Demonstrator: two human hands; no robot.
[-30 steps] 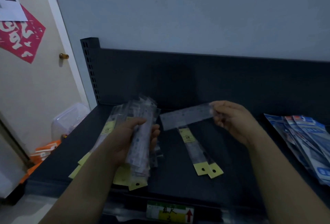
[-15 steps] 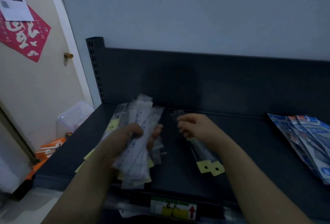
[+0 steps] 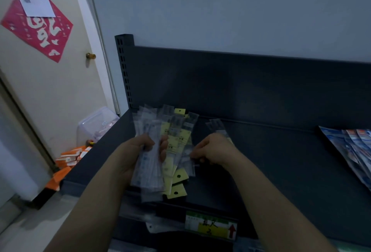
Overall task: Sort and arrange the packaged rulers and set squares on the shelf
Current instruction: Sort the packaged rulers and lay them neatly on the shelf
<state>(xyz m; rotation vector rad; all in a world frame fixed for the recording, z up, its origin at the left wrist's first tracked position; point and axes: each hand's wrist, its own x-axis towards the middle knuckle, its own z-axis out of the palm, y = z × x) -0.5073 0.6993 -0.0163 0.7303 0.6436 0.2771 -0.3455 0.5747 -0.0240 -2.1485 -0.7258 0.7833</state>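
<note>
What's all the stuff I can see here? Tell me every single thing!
ruler packets: a thick bunch, clear with yellow tags, fanned over the shelf's left part
loose packets: about two, clear, on the shelf behind the right hand
blue packets: several, blue, white and red, at the shelf's right edge
shelf: one, dark grey, against the wall
price label: one, green and yellow, shelf's front edge
plastic box: one, clear, on the floor at left
orange packets: a pile, orange and white, on the floor
red paper: one, on the door
door knob: one, brass
left hand: grips the bunch
right hand: fingers curled, pinching the fan's right edge
</note>
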